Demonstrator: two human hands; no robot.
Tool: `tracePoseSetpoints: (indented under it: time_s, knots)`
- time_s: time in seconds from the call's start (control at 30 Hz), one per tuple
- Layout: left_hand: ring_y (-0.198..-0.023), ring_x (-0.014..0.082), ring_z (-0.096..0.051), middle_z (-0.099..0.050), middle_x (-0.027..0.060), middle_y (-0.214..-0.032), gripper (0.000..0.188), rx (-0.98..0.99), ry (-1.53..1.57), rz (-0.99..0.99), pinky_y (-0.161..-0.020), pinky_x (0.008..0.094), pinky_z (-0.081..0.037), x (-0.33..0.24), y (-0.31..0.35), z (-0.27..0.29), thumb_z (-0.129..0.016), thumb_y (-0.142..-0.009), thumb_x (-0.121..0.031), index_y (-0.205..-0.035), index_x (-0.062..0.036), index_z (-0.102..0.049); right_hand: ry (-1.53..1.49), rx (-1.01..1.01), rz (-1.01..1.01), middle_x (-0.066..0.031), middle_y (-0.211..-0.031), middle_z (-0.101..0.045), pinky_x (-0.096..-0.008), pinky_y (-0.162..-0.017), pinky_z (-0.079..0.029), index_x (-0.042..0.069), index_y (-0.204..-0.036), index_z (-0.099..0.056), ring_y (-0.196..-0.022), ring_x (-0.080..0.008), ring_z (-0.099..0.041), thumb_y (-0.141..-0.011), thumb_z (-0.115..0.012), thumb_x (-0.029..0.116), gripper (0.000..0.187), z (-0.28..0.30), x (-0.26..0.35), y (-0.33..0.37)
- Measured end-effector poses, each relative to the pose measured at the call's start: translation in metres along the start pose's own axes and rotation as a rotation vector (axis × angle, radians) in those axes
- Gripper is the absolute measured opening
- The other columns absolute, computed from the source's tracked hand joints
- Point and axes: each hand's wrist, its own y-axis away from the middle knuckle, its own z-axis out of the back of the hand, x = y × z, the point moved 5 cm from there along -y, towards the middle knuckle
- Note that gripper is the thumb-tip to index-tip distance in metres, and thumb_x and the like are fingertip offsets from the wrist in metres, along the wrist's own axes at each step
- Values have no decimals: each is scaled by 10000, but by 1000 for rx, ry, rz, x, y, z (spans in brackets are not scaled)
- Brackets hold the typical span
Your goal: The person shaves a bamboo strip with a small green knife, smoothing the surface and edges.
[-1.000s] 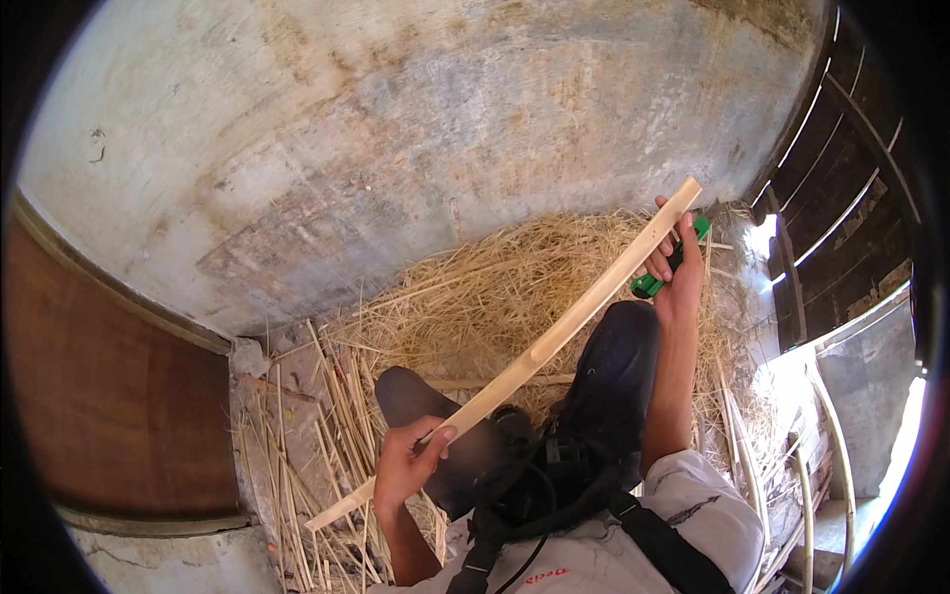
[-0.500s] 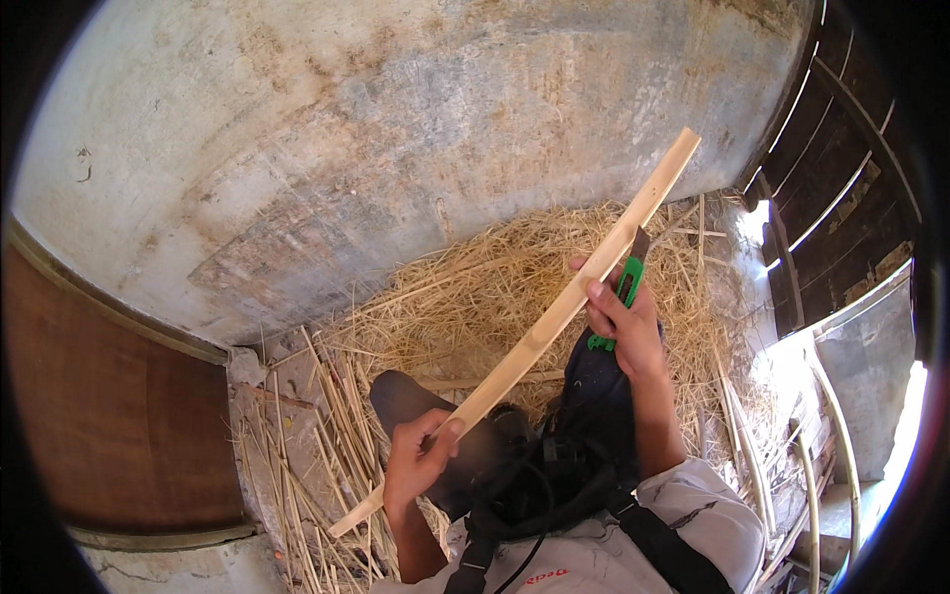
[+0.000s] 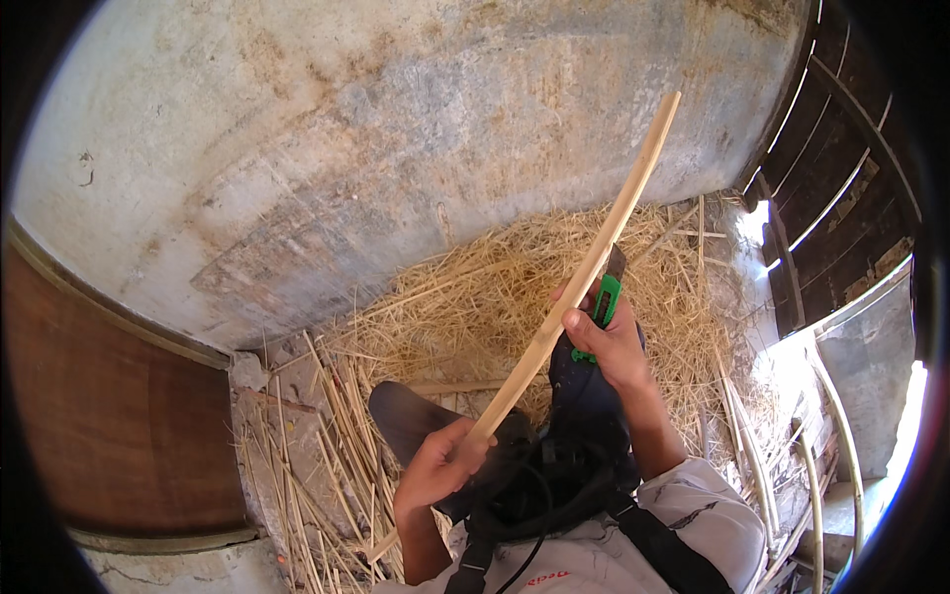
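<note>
A long, pale bamboo strip (image 3: 585, 269) slants across my lap, its far end up and to the right in front of the wall. My left hand (image 3: 442, 465) is closed round the strip's lower part, and a short tail of it sticks out below that hand. Around its middle, my right hand (image 3: 609, 342) grips the strip with the thumb on top. The same hand also holds a green utility knife (image 3: 606, 304), its dark blade (image 3: 617, 260) out and pointing away beside the strip.
Straw-like shavings (image 3: 495, 287) cover the floor before my knees. Loose thin sticks (image 3: 346, 416) lie at left, near a brown wooden panel (image 3: 119, 396). A stained wall (image 3: 396, 148) rises ahead; dark slats (image 3: 831, 178) and curved poles (image 3: 836, 406) stand at right.
The bamboo strip has swung steeper and turned somewhat edge-on. My right hand, with the knife, has shifted left and slightly nearer; my left hand has moved a little right along with the strip.
</note>
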Motion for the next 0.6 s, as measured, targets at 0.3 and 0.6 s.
tracePoseSetpoints:
  time_s: [0.3, 0.6]
  knots:
    - [-498, 15, -393, -491, -54, -679, 310, -89, 20, -29, -462, 208, -311, -2, -13, -6, -579, -1141, -318, -1136, -17, -653, 203, -41, 255, -38, -921, -638, -270, -689, -457, -10, -1250, -651, -814, -107, -568, -1098, -619, 323, 367, -1, 8, 13]
    - [-474, 5, -414, -515, -66, -657, 301, -296, -69, -69, -425, 211, -301, -11, -22, -11, -639, -1108, -308, -1116, -12, -694, 999, 0, 600, -76, -919, -750, -394, -620, -559, 80, -1104, -744, -743, -295, -733, -903, -832, 314, 320, -17, 12, 23]
